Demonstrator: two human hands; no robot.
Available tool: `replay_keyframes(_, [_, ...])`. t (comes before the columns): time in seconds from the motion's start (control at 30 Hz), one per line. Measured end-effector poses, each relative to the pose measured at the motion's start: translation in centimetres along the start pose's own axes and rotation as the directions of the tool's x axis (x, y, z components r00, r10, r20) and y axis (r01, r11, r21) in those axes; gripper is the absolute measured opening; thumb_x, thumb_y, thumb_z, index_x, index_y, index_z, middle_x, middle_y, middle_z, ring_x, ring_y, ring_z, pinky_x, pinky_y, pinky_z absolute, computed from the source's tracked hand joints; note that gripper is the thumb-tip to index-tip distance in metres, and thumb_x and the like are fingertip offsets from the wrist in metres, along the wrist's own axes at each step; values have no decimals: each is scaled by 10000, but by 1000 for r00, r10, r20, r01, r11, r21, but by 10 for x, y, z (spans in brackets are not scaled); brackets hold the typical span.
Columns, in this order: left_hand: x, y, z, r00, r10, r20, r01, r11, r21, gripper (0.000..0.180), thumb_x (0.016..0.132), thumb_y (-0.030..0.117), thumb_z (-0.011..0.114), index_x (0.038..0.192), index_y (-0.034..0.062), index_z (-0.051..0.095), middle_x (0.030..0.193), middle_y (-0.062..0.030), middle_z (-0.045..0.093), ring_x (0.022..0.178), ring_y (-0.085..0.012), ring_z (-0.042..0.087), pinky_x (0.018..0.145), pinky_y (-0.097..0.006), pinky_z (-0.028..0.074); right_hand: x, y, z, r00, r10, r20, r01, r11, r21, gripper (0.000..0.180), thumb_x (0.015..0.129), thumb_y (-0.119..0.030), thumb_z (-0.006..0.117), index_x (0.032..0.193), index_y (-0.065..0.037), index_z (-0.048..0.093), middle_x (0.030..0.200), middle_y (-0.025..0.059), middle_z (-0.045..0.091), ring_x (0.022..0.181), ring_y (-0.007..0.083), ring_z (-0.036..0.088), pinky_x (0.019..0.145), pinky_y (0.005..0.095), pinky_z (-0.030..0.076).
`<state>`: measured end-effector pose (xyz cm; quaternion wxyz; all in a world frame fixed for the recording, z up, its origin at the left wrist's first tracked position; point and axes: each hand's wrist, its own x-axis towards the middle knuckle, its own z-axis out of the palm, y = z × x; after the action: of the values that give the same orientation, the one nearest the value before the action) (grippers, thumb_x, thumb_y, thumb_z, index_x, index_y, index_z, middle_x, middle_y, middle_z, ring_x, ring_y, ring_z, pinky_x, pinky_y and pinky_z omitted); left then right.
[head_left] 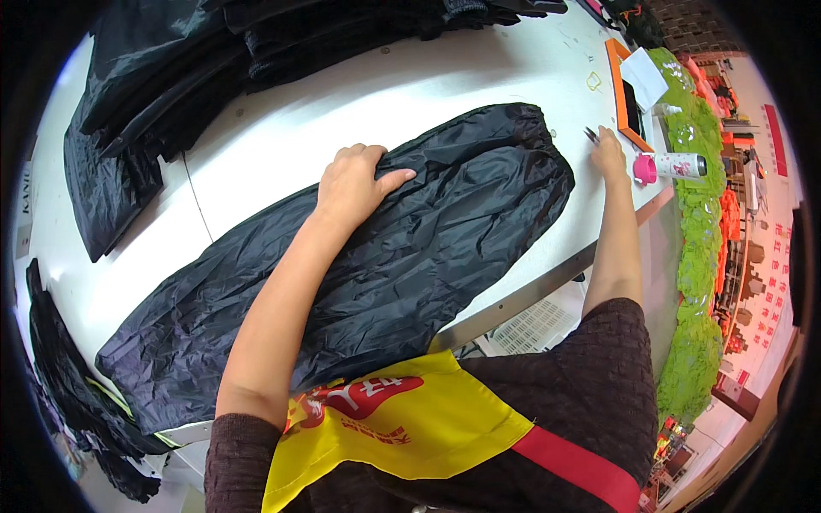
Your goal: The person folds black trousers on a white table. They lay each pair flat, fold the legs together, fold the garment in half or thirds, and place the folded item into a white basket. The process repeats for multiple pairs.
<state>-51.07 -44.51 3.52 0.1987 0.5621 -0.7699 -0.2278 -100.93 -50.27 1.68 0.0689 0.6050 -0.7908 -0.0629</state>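
A long piece of black, shiny, crinkled fabric (410,231) lies across the white table, with a gathered elastic edge at its right end. It looks like part of a garment, perhaps a trouser leg. My left hand (352,186) rests on its far edge, palm down, thumb stretched out over the cloth. Off to the right, beyond the gathered end, my right hand (610,156) is closed around small snips (592,135). Only their dark pointed tips show; the fingers hide the rest.
Folded black garments (180,77) are piled at the far left. Beside my right hand stand an orange tray (629,103) and a white bottle (680,165) with a pink cap. Green wrapped bundles (697,256) line the right side. More black cloth (77,385) hangs at the near left.
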Motion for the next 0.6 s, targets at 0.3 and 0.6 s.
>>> replay_keyframes(0.3, [-14,3,21,959,189,-212,-195,981,-9,249,755,161,670,976,49,639,835,-82,613,806,-253,568,699,-365,450,22,6,29,999,40,-24,-40,999,-8,265,868,-186,432,1016,-12,566,965,213,616,908,333,609,789,444,473])
replay_keyframes(0.6, [-19,-7,37,872,292,-392,-248,956,160,253,679,97,580,924,63,631,733,-19,561,709,-174,540,602,-302,401,-30,-229,-167,665,-709,236,473,644,602,365,926,-298,428,1092,1,557,875,87,589,800,162,531,724,288,430])
